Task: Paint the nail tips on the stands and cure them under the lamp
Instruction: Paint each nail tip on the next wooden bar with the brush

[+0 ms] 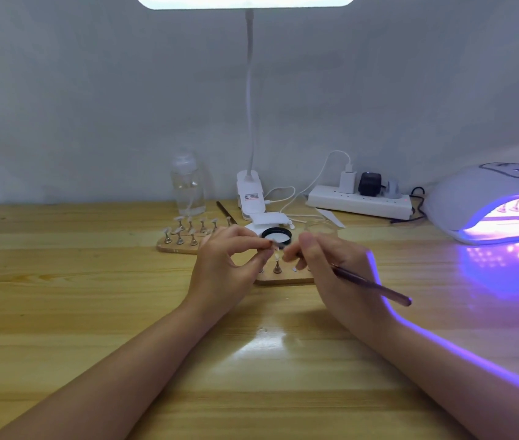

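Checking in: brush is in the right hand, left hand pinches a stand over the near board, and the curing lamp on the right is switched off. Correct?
Not quite. The curing lamp is on: the head view shows violet light glowing inside it and spilling onto the table. The rest holds: the right hand holds the brush, and the left hand pinches a stand over the near board.

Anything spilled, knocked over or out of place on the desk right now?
Nothing spilled or toppled. The curing lamp glows violet on the right with something pale inside. A spare brush lies loose by the far stand board. The stands stand upright.
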Demonstrator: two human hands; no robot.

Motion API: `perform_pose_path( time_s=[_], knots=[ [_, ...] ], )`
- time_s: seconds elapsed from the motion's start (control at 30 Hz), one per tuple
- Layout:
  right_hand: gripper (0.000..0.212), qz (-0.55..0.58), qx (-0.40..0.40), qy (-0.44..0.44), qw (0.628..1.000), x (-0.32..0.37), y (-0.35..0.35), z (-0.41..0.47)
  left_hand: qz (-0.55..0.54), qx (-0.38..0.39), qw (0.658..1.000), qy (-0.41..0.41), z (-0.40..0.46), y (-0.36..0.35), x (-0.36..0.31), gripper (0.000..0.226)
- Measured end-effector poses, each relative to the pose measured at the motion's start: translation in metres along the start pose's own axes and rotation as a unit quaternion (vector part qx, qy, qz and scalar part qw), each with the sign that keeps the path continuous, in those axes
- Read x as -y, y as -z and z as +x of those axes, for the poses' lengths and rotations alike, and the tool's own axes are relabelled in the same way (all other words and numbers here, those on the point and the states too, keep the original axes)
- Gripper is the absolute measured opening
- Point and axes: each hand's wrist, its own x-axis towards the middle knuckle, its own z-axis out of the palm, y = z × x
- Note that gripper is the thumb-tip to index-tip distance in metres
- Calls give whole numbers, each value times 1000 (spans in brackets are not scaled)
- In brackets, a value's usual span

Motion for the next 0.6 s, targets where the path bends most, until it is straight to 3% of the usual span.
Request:
perform_pose_path(
  time_s=[0.13, 0.27, 0.4, 0.5, 0.6],
  knots=[
    [34, 30, -12, 0, 999, 0, 3, -4, -3, 9, 1000, 9, 0, 1, -3, 20],
    [34, -43, -13, 19, 999, 1, 2, 0, 0, 10, 1000, 7, -1, 1, -2, 16],
    [42, -17, -21, 20, 999, -1, 2, -3, -14, 9, 1000, 9, 0, 1, -2, 22],
    [41, -61, -36, 58, 996, 0, 0, -3, -15, 4, 1000, 5, 0, 1, -2, 24],
    [42, -50, -22, 24, 998, -2, 1, -3, -25, 3, 1000, 16, -1, 2, -2, 23]
  ],
)
